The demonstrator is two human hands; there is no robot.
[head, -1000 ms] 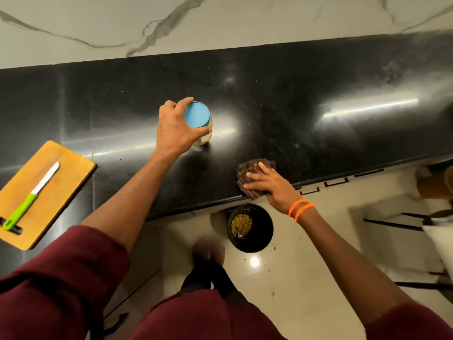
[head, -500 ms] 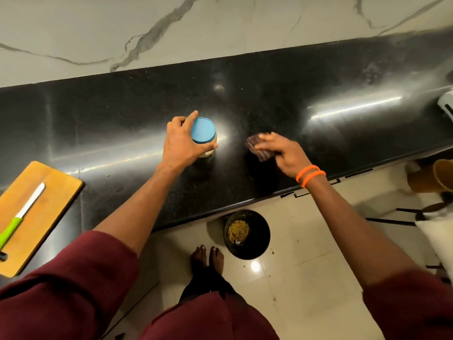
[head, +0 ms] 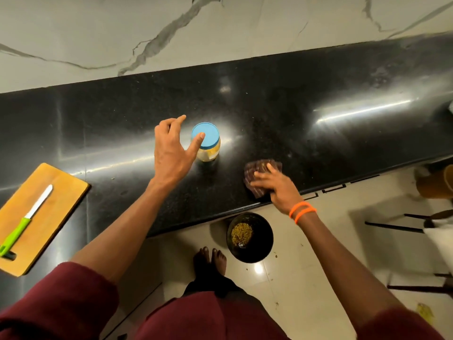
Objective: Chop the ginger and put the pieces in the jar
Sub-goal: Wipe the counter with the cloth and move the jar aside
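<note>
Black granite counter (head: pixel 294 123): jar (head: pixel 207 143) stands upright mid-counter, blue lid on, yellowish contents inside. Left hand (head: pixel 171 153) released, fingers spread beside it. Right hand (head: pixel 277 187) presses a dark cloth (head: pixel 257 168) flat near the edge. Knife (head: pixel 27 217) idle on cutting board (head: pixel 61 192). Looks done; cleanup left.

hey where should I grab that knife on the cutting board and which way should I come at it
Take the knife by its green handle, the end nearest the person, coming from above. It lies flat on the cutting board, white blade pointing away toward the counter's back, so the handle is the safe, thicker part. The left hand is probably the closer one; it hangs open beside the jar.
</note>
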